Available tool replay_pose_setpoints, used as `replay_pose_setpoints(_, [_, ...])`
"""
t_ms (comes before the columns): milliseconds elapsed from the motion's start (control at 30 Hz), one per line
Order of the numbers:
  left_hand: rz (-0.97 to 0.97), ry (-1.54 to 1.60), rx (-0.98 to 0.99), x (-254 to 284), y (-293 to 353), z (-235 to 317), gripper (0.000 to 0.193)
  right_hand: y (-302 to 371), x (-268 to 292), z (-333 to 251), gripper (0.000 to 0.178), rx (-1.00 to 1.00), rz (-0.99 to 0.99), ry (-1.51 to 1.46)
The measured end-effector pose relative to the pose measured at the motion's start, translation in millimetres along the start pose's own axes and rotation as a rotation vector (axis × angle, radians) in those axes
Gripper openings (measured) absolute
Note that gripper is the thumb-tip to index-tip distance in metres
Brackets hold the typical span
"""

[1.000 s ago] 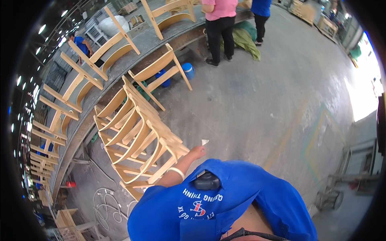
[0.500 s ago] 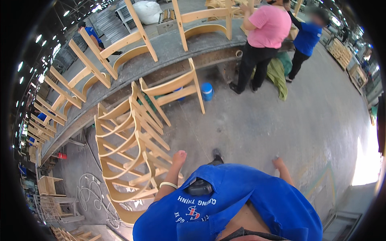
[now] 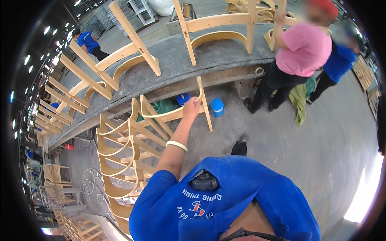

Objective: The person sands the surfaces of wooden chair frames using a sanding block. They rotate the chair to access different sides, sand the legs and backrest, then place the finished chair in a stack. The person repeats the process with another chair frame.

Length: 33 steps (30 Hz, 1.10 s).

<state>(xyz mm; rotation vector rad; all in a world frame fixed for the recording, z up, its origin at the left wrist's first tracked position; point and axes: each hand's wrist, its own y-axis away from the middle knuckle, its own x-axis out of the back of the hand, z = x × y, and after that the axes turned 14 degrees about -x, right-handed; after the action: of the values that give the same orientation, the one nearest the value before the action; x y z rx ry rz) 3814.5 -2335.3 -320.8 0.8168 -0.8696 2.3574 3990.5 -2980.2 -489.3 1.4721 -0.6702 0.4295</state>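
Note:
My left hand (image 3: 192,106), a pale band on its wrist, is stretched forward and closed on the curved rail of a pale wooden chair frame (image 3: 165,117). It grips near the frame's right upright; the fingertips are partly hidden. This chair frame stands on the floor in front of a long workbench. Close by its left side stands a row of similar chair frames (image 3: 117,173), nested one behind another. My right hand is out of sight.
More wooden frames (image 3: 219,24) stand on the long grey workbench (image 3: 177,52). Beneath its edge are a blue bucket (image 3: 217,107) and green cloth (image 3: 163,106). A person in pink (image 3: 303,50) and one in blue work at right. A coiled hose (image 3: 92,184) lies at left.
My left hand has risen from my side and reached forward onto the chair frame's rail. My right hand has left the view. I have turned or shifted slightly, moving the scene.

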Motion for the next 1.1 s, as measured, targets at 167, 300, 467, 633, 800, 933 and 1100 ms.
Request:
replay_pose_setpoints(167, [0.176, -0.027, 0.1, -33, -116, 0, 0.033, -67, 83, -82, 0.057, 0.05, 0.035, 0.013])
replay_pose_setpoints(300, [0.307, -0.169, 0.126, -41, -189, 1, 0.04, -136, 165, -150, 0.056, 0.094, 0.156, 0.005])
replay_pose_setpoints(467, [0.457, -0.229, 0.049, -41, -302, -6, 0.053, -238, 256, -234, 0.064, 0.104, 0.137, -0.217])
replay_pose_setpoints(633, [0.666, -0.523, -0.041, -38, -425, -20, 0.057, -262, 262, -229, 0.053, 0.174, 0.194, -0.368])
replay_pose_setpoints(800, [0.764, -0.413, 0.137, -56, -465, -39, 0.054, -222, 214, -165, 0.047, 0.285, 0.138, 0.087])
replay_pose_setpoints(933, [0.776, -0.35, 0.148, -69, -450, -55, 0.051, -205, 216, -175, 0.047, 0.018, 0.009, 0.049])
replay_pose_setpoints(1100, [0.659, -0.286, 0.275, -87, -424, -71, 0.046, -200, 226, -196, 0.047, 0.022, -0.004, 0.026])
